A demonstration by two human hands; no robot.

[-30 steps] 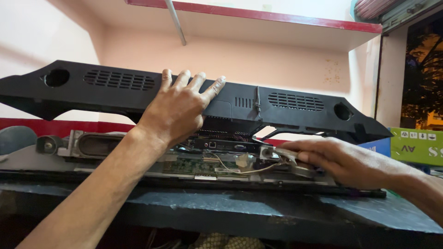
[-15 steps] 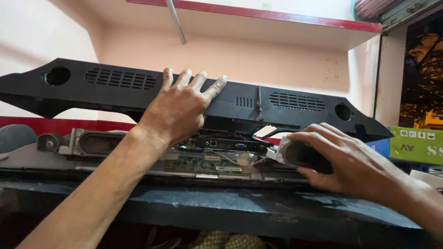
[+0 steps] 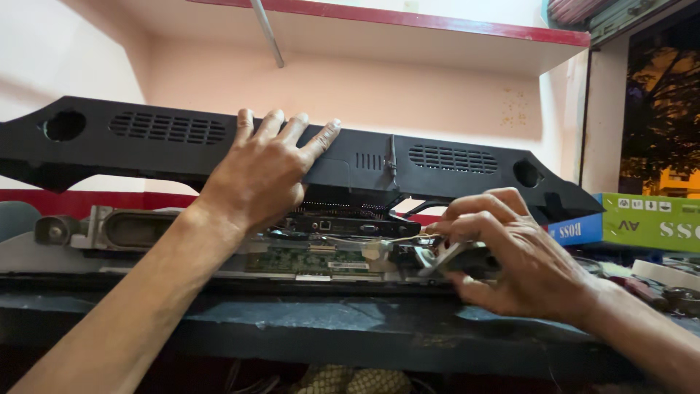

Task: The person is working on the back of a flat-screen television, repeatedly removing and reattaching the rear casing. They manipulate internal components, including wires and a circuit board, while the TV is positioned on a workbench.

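Left hand [image 3: 259,175] presses flat, fingers spread, propping the cover [image 3: 437,164]; right hand [image 3: 510,259] pinches a speaker [image 3: 456,257] beneath—lift gently, mind wires.

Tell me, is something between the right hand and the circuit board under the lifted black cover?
Yes. The right hand holds a speaker with thin wires, which lies between the hand and the green circuit board. The left hand holds the black back cover up.

Off to my right, at the far end of the bench, lies a long green cardboard box [image 3: 652,222] with white print on its side. A blue box [image 3: 574,231] with white lettering sits against its left end.
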